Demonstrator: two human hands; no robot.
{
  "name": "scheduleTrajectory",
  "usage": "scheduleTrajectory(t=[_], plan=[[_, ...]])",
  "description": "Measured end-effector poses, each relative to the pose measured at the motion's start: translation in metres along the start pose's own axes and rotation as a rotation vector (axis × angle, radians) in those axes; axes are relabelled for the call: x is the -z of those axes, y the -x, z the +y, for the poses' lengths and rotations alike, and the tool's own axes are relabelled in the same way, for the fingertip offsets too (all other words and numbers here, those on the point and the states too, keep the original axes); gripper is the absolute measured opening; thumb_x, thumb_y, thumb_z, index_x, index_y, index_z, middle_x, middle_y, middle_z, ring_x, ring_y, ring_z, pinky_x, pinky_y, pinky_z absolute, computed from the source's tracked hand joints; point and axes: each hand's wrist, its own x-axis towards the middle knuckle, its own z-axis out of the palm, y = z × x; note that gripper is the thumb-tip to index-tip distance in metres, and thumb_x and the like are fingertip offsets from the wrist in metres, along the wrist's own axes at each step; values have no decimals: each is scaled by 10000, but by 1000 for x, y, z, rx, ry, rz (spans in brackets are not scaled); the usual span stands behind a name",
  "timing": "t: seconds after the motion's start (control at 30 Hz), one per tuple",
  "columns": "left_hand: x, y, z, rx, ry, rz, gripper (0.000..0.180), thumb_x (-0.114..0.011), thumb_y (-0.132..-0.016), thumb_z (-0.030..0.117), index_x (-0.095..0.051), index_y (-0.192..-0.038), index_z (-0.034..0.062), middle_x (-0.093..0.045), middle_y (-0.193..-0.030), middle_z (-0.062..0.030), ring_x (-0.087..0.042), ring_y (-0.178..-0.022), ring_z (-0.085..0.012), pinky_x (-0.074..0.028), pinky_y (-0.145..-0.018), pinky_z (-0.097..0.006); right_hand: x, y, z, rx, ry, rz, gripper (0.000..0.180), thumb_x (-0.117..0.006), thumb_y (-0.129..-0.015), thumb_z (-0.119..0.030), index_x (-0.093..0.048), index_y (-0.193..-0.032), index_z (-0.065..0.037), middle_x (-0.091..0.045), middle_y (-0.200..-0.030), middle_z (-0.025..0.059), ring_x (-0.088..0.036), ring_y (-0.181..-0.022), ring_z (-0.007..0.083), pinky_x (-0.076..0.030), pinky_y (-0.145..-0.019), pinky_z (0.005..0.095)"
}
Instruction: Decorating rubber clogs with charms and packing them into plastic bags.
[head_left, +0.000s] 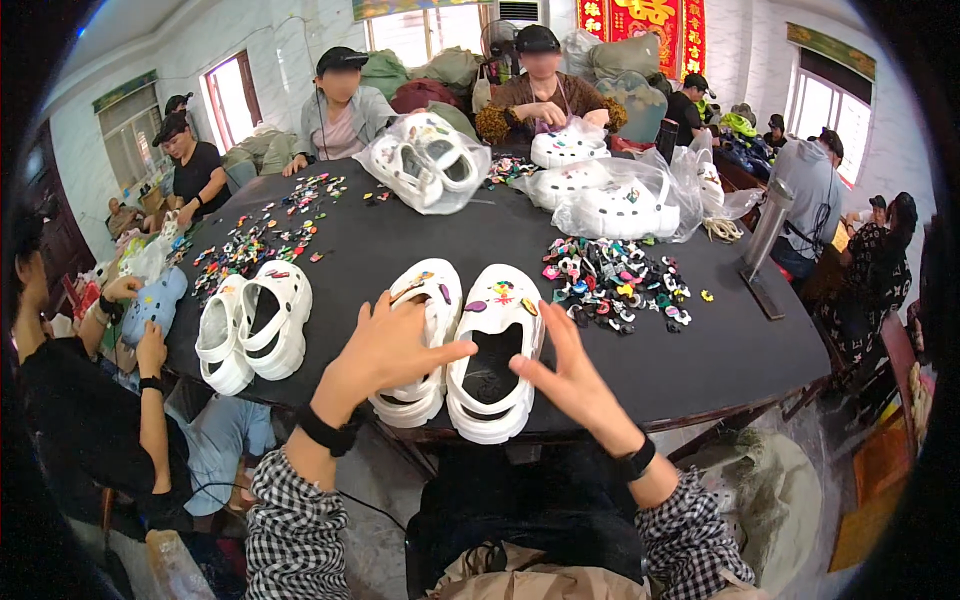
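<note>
Two white clogs stand side by side at the near edge of a black table (700,340), toes pointing away, each with small coloured charms on its top. My left hand (385,350) lies spread over the heel part of the left clog (425,300), fingers apart, touching it. My right hand (570,375) is open with fingers spread beside the right edge of the right clog (497,330); whether it touches the clog I cannot tell. Neither hand grips anything.
A heap of coloured charms (615,280) lies right of the clogs. Another white pair (255,320) stands to the left. Clear bags of white clogs (430,160) (620,200) sit farther back. More charms (260,235) are scattered left. Several people sit around the table; a metal post (765,235) stands at right.
</note>
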Motion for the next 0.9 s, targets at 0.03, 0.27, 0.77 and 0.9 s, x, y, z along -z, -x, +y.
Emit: scheduleTrajectory(t=[0.03,0.27,0.77,0.9], plan=[[-7,3,11,13,-205,125,726,-607,-870,592,-603,-1198,-56,-598,-1250,-254,-458,-1277,-453,-317,-1067,-631,-10,5,-2,-23,-107,19,921,-709,-893,-398,-215,-1526,53,-168,-1560,340,-141,-1493,410,-184,-1200,452],[-28,-1,34,26,-471,331,525,-678,-807,383,-667,-1088,-60,-636,-1212,-195,-426,-1325,-437,-295,-1074,-633,-29,23,1,-70,-427,104,818,-563,-879,-54,-152,-1586,-93,-155,-1629,112,-127,-1514,248,-202,-1202,452],[-62,107,96,-15,-293,789,339,-711,-701,176,-666,-906,-90,-636,-1059,-169,-473,-1266,-419,-349,-983,-555,-23,107,-17,297,-105,207,835,-604,-747,-120,-293,-1505,43,-193,-1569,308,-199,-1471,448,-181,-1183,500],[-101,108,95,42,-214,808,358,-732,-747,239,-678,-910,-76,-647,-1082,-158,-466,-1266,-401,-341,-984,-537,-26,115,-4,239,-115,195,822,-582,-742,-113,-302,-1501,35,-209,-1564,291,-229,-1460,428,-227,-1174,485]])
